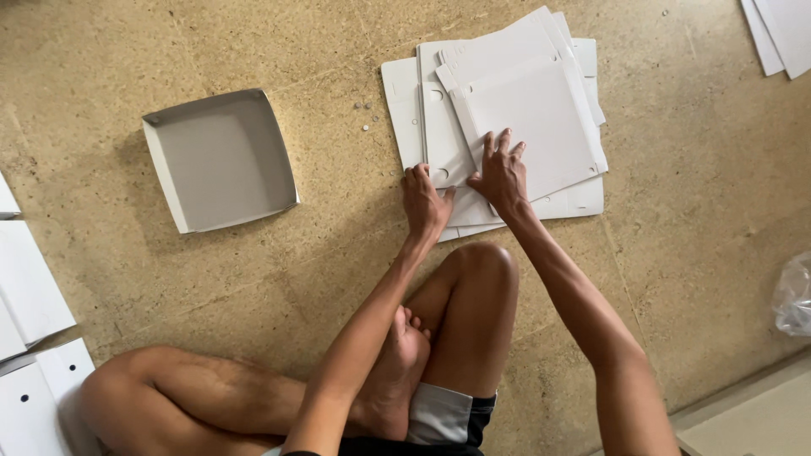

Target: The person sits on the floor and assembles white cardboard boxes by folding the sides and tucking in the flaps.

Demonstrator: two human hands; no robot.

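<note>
Sitting cross-legged on the floor, a rough, speckled tan surface like pressed chipboard, you've got both hands on a stack of flat card blanks.

Left hand: at the stack's near-left edge, fingers curled over the border of a lower sheet, thumb out to the side. Grip looks closed on that edge, though the fingertips are partly hidden.

Right hand: lying flat on the top sheet, fingers spread and straight. Grip open, pressing down, not pinching.

The top sheet is smooth matte white card, roughly square, with folded flaps along its sides, and it lies skewed against the sheets below. The lower sheets fan out unevenly; one shows round punched holes near its left edge.

To the left, well apart from the stack, sits a folded tray: shallow, square, raised walls, grey-white inside, empty side up.

More white card lies at the left edge and top right corner. A crumpled clear plastic bag sits at the right edge.
</note>
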